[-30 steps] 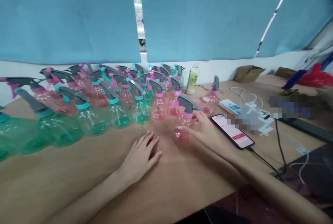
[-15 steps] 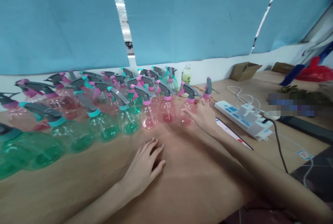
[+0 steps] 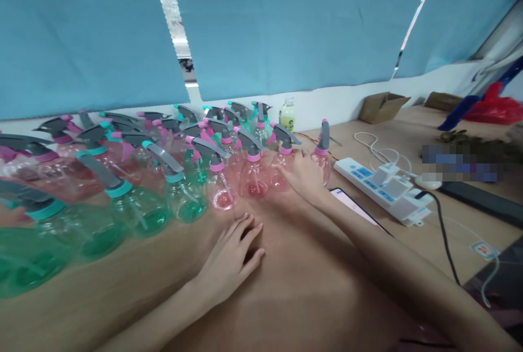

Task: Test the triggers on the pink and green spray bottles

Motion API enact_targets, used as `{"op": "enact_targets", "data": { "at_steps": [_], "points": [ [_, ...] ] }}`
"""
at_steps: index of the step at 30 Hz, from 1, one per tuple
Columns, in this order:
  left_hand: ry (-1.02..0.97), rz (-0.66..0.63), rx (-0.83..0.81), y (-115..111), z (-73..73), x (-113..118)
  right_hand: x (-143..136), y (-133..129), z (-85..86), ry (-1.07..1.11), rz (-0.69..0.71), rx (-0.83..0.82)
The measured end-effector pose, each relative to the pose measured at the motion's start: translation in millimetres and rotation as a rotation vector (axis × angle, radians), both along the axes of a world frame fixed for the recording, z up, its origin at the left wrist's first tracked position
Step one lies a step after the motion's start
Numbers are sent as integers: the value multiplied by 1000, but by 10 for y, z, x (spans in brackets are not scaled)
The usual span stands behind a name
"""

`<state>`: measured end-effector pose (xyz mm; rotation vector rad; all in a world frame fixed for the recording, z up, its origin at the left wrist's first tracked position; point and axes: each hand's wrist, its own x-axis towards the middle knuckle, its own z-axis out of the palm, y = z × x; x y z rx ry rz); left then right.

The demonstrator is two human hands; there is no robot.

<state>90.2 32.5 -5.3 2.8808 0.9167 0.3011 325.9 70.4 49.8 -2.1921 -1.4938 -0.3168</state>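
Note:
Clear pink and green spray bottles with grey trigger heads stand in rows on the brown table. My right hand is at a pink bottle in the front row, its thumb by the bottle's side and its fingers partly hidden behind; whether it grips the bottle is unclear. Just right of that hand stands another pink bottle. My left hand rests on the table with fingers apart, holding nothing. Nearest to it are a pink bottle and a green bottle.
To the right lie a phone and a white power strip with plugs and cables. A drink bottle and an open cardboard box stand at the back. A red plastic bag is at the far right.
The view has shifted a little, and the bottles appear further left. My right hand stays by the same pink bottle, and my left hand still rests on the table.

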Motion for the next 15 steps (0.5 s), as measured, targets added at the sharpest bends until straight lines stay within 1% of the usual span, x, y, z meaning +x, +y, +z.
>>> {"op": "enact_targets", "data": {
  "at_steps": [3, 6, 10, 12, 14, 15],
  "points": [
    [-4, -5, -13, 28, 7, 50, -5, -2, -2, -1, 11, 18],
    [-23, -9, -12, 48, 0, 83, 2, -80, 5, 41, 54, 38],
    [-40, -27, -19, 76, -10, 110, 89, -363, 21, 78, 146, 83],
    [-47, -39, -24, 93, -5, 138, 186, -539, 22, 131, 226, 87],
    [-56, -52, -27, 109, 4, 186, 318, -677, 10, 175, 239, 91],
    [-63, -60, -27, 114, 8, 219, 393, -718, -3, 178, 211, 108]
  ]
}}
